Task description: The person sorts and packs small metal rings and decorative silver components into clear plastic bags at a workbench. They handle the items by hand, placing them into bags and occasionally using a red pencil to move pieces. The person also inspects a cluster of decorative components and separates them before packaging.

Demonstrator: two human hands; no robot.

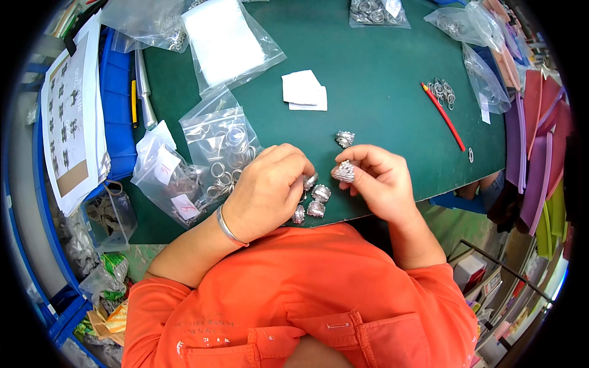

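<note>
Between the thumb and fingers of my right hand is a wide silver ring with a textured, beaded surface, lifted above the table's near edge. My left hand is curled, its fingertips closed at another silver ring; its thumb is partly hidden. Just beside those fingers, several similar chunky rings lie in a small group on the green table. One more wide ring sits alone, a little beyond my right fingertips.
Clear bags of thin rings lie at the left, near a tapered metal rod and blue bin. White paper pieces rest mid-table. At right are a red pencil and loose thin rings.
</note>
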